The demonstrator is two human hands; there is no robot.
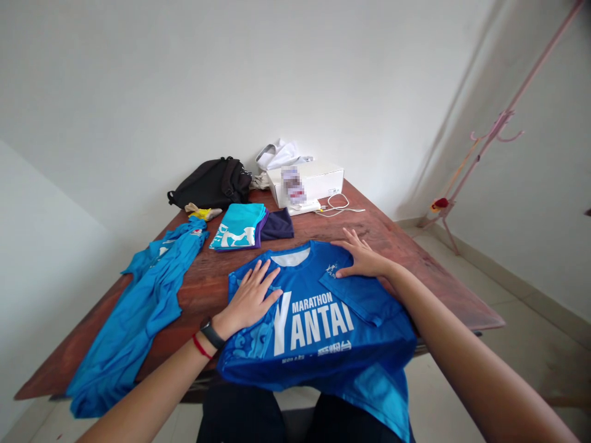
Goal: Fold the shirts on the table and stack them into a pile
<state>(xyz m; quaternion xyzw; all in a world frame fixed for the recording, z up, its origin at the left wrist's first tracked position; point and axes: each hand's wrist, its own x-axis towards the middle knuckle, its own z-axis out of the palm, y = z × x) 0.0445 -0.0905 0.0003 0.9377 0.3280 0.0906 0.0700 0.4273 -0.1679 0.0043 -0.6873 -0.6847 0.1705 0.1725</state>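
Blue marathon T-shirt (318, 320) spread over the table's near edge (457, 326), left grip (249, 301) and right grip (362, 258) flat, open, holding nothing; folded sleeve (360, 301) beneath the right. Danger of sliding off that edge under the overhanging hem's weight, or of the sleeve springing loose, upon any lifting of pressure.
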